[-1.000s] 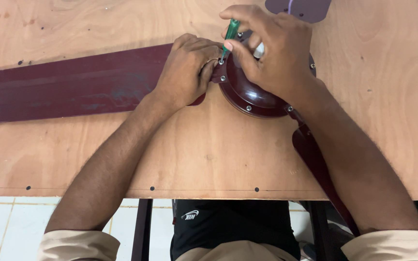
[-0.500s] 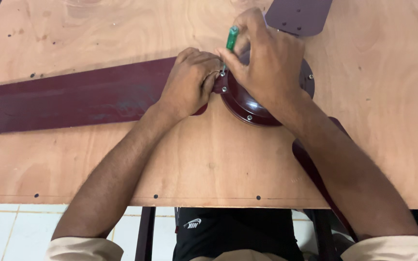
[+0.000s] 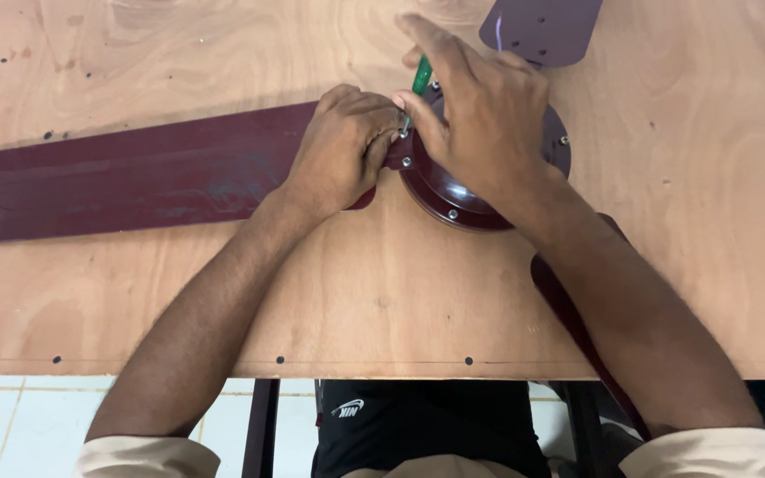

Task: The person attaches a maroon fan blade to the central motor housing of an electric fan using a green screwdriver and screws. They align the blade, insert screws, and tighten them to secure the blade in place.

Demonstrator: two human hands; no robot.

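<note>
Screwdriver [image 3: 421, 78] gripped by right hand [image 3: 489, 124] | left hand [image 3: 347, 150] pinches blade [image 3: 135, 177] root | hub [image 3: 453, 190] beneath

Beneath the hands lies a plywood tabletop [image 3: 382, 292]. Nearer the person than the hands, below its edge, show what seem white floor tiles [image 3: 11, 416].

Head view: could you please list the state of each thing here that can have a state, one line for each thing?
Dark maroon ceiling fan motor hub: lying flat on the plywood table.
Long maroon fan blade: flat, its end at the hub.
Green-handled screwdriver: upright, tip at the blade joint.
Left hand: closed, pressing the blade end.
Right hand: gripping the screwdriver.
</note>
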